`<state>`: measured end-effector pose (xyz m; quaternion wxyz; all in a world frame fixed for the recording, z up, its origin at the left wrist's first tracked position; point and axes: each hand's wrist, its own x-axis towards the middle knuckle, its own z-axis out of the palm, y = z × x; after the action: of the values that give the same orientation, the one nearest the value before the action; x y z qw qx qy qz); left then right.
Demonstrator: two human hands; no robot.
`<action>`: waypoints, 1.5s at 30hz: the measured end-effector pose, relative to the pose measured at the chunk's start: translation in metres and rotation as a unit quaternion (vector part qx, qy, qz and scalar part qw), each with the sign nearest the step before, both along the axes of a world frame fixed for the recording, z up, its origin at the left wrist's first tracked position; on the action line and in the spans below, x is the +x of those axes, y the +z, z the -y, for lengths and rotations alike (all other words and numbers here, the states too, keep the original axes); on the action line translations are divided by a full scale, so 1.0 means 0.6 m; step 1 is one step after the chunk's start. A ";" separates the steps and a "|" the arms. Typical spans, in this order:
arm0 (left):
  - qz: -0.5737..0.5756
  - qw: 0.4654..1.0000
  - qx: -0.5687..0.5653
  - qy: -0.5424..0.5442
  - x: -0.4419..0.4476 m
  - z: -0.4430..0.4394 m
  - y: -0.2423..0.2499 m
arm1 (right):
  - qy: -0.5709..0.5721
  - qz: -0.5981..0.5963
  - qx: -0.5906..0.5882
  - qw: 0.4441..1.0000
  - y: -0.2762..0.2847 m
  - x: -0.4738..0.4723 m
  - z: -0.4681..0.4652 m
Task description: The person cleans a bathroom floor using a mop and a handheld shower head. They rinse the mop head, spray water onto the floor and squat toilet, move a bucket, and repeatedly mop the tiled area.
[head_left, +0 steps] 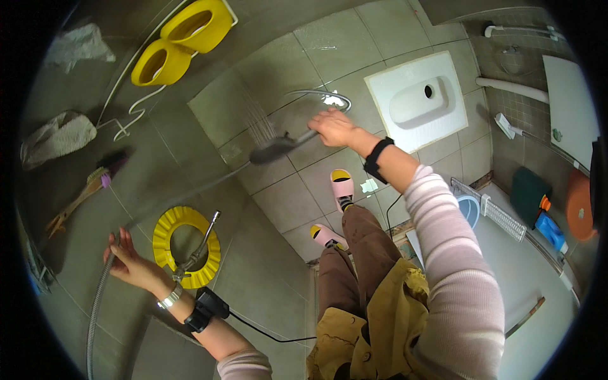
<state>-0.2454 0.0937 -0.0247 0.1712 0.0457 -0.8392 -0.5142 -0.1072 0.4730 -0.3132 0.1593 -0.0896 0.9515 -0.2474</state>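
Note:
My right hand (332, 127) grips the handle of a hand shower (273, 151), which sprays thin streams of water towards the wall side of the tiled floor (316, 178). The shower head is blurred. At the lower left, my left hand (124, 259) is closed around the ribbed metal shower hose (97, 304), its fingers partly raised. Part of a metal hose (344, 97) curves beyond my right hand. A white squat toilet (422, 99) is set in the floor to the right of that hand.
Yellow slippers (197, 26) sit on a wall rack. A yellow ring-shaped shower cap (166, 237) hangs around a metal tap (194, 259). Brushes (88, 194) hang at left. A blue basin (468, 211), a wire shelf (503, 218) and a blue bottle (551, 230) are at right.

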 end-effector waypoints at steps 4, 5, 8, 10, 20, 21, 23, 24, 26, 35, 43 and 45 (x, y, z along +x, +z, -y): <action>0.020 0.999 -0.032 0.030 0.032 0.024 -0.005 | -0.203 0.146 0.058 0.966 -0.023 -0.045 0.013; 0.031 0.998 -0.046 0.040 0.045 0.024 -0.004 | -0.246 0.200 0.070 0.946 -0.033 -0.054 0.012; 0.054 0.996 -0.052 0.037 0.077 0.016 0.003 | -0.393 0.292 0.063 0.870 -0.064 -0.067 -0.005; 0.069 0.995 -0.054 0.050 0.086 0.006 0.010 | -0.459 0.333 0.030 0.823 -0.081 -0.051 -0.029; 0.062 0.997 -0.010 -0.043 0.065 -0.088 0.039 | -0.308 0.271 0.055 0.910 -0.051 0.064 -0.116; 0.061 0.998 -0.001 -0.033 0.064 -0.099 0.042 | -0.279 0.243 0.059 0.927 -0.047 0.058 -0.119; 0.050 0.997 -0.004 -0.061 0.060 -0.119 0.051 | -0.221 0.191 0.073 0.954 -0.041 0.041 -0.125; 0.047 0.997 0.004 -0.068 0.058 -0.128 0.055 | -0.245 0.181 0.077 0.949 -0.039 0.030 -0.129; 0.044 0.996 0.010 -0.072 0.050 -0.144 0.064 | -0.333 0.204 0.085 0.917 -0.039 0.012 -0.147; 0.010 0.996 0.013 -0.092 -0.025 -0.202 0.091 | -0.516 0.320 0.012 0.794 -0.020 0.012 -0.212; -0.014 0.995 0.023 -0.101 -0.090 -0.259 0.116 | -0.359 0.165 0.081 0.915 0.030 -0.077 -0.294; -0.031 0.995 0.020 -0.088 -0.100 -0.274 0.123 | -0.373 0.156 0.095 0.910 0.040 -0.100 -0.348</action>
<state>-0.3052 0.2581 0.0490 0.1504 -0.0412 -0.8235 -0.5455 -0.1672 0.6816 -0.2893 0.2099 0.3270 0.8975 -0.2085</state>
